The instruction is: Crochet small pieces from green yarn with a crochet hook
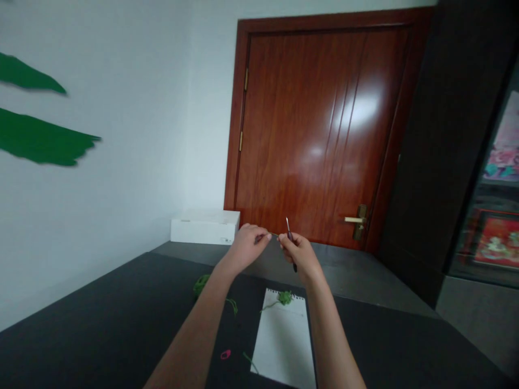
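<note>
My right hand (298, 251) is closed around the dark handle of a crochet hook (289, 236), whose slim metal tip points up. My left hand (249, 241) is pinched shut on a thin strand of yarn (274, 234), which spans the short gap to the fingers of my right hand. Both hands are raised above the far part of the table. Below them, a small green yarn piece (285, 297) with a loose tail lies at the top of a white notepad (284, 340). My left forearm partly hides a green yarn ball (201, 284).
A pink stitch marker (225, 354) lies on the black table (121, 319), left of the notepad. Beside it, a short green yarn end (250, 363) crosses the pad's edge. A white box (205, 228) stands at the back, before a wooden door (308, 124). A dark cabinet (433, 162) is at right.
</note>
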The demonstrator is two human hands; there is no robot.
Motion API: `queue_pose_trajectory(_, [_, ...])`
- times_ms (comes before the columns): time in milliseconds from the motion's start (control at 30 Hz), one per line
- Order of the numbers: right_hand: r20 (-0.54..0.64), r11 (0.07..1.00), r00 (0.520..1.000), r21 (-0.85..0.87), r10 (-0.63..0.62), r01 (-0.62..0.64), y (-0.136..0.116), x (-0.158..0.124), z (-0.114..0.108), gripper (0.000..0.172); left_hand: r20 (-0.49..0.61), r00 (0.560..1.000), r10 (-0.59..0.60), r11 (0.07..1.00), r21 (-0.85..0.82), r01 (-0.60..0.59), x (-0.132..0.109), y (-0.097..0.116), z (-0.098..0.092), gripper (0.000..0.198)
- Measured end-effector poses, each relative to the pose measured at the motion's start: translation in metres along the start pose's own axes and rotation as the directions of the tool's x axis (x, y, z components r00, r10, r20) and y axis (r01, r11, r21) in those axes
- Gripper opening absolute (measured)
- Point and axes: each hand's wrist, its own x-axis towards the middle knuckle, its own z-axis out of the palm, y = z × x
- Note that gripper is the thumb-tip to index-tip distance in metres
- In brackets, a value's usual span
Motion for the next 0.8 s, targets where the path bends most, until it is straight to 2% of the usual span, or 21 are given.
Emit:
queue_pose_trajectory(133, [0.061,1.000,0.998,0.000,0.000,0.000,-0.007,-0.008,0.010,0.049,-0.045,0.998,-0.038,0.998,-0.052,0.035,-0.002,0.002,-0.003,0.013])
queue_pose_trajectory(267, [0.071,1.000,0.997,-0.014,0.000,0.001,-0.010,-0.013,0.011,0.046,-0.101,0.986,-0.131,0.962,-0.252,0.102,-0.001,0.003,0.001,0.034])
queue_pose_trajectory(400, [0.092,1.000,0.996,-0.023,0.009,-0.007,-0.006,-0.011,0.010,0.046,-0.059,0.974,-0.219,0.839,-0.521,0.157,0.000,0.005,0.006,0.042])
queue_pose_trajectory(500, [0.126,0.999,0.992,-0.036,0.021,-0.016,-0.004,-0.008,0.010,0.047,-0.016,0.966,-0.258,0.729,-0.660,0.184,0.000,0.007,0.007,0.043])
queue_pose_trajectory(633, [0.176,0.998,0.984,-0.068,0.027,-0.015,-0.004,-0.005,0.008,0.050,0.024,0.962,-0.273,0.620,-0.760,0.195,0.001,0.008,0.006,0.042])
queue_pose_trajectory(800, [0.206,0.995,0.978,-0.103,0.017,0.004,-0.006,-0.001,0.003,0.050,0.061,0.963,-0.264,0.550,-0.810,0.202,0.000,0.014,0.004,0.041])
